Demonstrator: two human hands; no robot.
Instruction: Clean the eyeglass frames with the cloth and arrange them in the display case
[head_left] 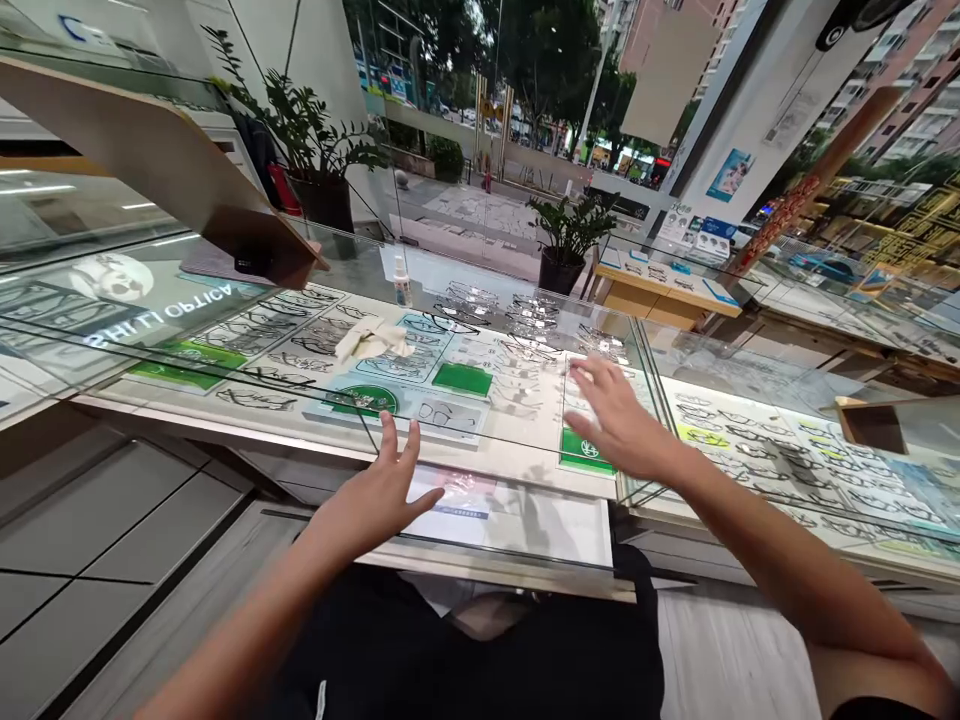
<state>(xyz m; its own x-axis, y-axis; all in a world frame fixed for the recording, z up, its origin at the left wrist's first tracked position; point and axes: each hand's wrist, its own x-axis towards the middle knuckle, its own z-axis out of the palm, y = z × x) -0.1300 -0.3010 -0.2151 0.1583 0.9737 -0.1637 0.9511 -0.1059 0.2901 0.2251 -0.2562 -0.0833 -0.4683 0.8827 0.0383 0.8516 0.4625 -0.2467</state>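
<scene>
My left hand is raised over the front edge of the glass display counter, fingers spread and nothing in them. My right hand hovers farther right above the glass, also empty, with its fingers apart. Beyond it, several eyeglasses lie in rows toward the back of the counter. One dark-framed pair of glasses sits left of those rows. A crumpled beige cloth lies on the glass ahead of my left hand. Behind the cloth stands a small spray bottle.
Below the glass, a drawer is pulled out near my lap. A tilted wooden-edged mirror or board stands at left. Potted plants line the window. Another case of glasses continues at right.
</scene>
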